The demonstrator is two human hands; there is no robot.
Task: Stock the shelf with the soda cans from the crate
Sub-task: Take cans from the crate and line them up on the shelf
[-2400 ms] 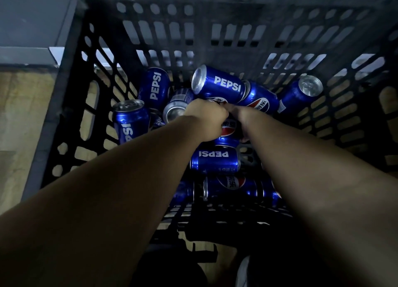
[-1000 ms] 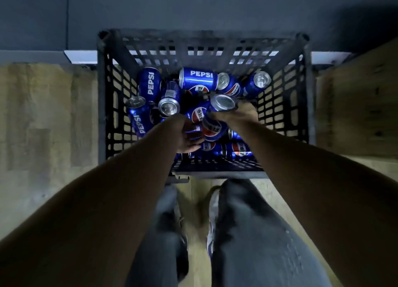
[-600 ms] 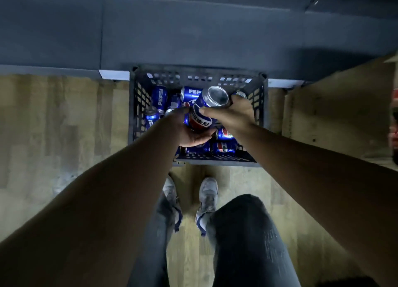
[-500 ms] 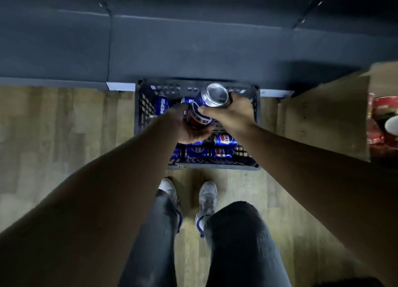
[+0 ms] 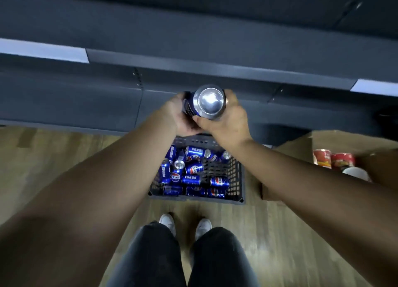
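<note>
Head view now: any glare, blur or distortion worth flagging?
Head view: dim overall, forearms nearly featureless; hard glare on the metal end of the held can; shelf edges soft and smeared, bowed by the wide lens; Pepsi lettering on the loose cans in the crate readable.

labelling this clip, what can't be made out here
- can: head view, label hidden by left hand and right hand
- crate: far rim behind the hands; cans too piled to count
- shelf: dark, blurred, contents unseen
- box: cut off by the right edge
</note>
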